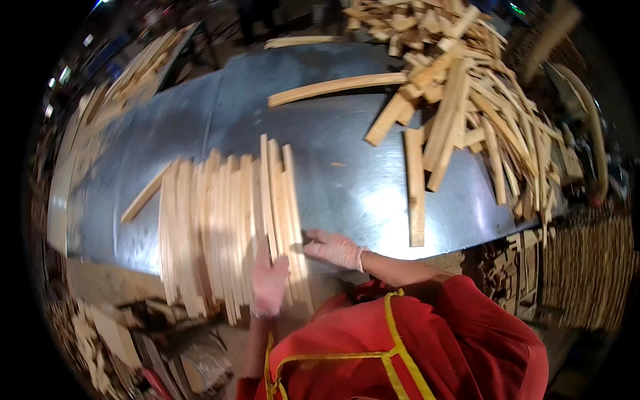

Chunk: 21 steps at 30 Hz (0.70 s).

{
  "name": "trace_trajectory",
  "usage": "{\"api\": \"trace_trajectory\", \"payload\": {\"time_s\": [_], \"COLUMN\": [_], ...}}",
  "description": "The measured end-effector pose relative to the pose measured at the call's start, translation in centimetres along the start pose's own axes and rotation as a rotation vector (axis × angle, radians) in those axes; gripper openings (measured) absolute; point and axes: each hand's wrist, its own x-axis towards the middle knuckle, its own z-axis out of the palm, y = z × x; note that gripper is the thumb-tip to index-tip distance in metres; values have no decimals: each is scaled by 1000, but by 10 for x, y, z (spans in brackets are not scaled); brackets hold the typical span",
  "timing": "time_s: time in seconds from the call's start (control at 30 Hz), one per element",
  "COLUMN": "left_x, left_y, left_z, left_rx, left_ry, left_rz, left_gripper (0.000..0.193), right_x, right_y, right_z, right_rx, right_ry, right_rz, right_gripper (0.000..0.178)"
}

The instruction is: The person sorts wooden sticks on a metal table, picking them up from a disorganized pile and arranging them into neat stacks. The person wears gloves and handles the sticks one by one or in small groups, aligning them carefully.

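Observation:
A row of narrow wooden strips (220,227) lies side by side on the metal tabletop (333,160), their near ends reaching past its front edge. My left hand (269,285), in a pale glove, rests on the strips toward the row's right side, forefinger stretched forward and thumb apart. My right hand (333,249), gloved too, is at the row's right edge with its fingers extended toward the outermost strip (293,193). Whether its fingertips touch that strip, I cannot tell. Some strips on the right stick out farther at the far end than the others.
A tangled heap of wood pieces (460,100) covers the table's right side. One loose board (415,193) lies near the front edge, a long strip (333,88) farther back, and a short one (147,193) leans out left of the row. Stacked wood (587,273) stands at lower right.

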Motion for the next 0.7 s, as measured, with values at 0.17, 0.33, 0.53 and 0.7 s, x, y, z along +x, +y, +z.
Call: {"api": "trace_trajectory", "payload": {"time_s": [0.17,0.33,0.53,0.7], "left_x": [3,-7,10,23], "left_y": [-78,-40,-38,-36], "left_z": [76,117,166,213], "left_rx": [874,740,770,809], "left_ry": [-299,-296,-398,-201], "left_rz": [545,649,596,607], "left_gripper": [85,70,78,76], "right_x": [-23,-35,-87,-60], "right_y": [47,58,-65,72], "right_z": [-22,-194,-547,-522], "right_rx": [369,5,49,-327], "right_ry": [100,432,1359,1631], "right_rz": [156,-65,-502,-162], "right_gripper": [54,36,66,69]}}
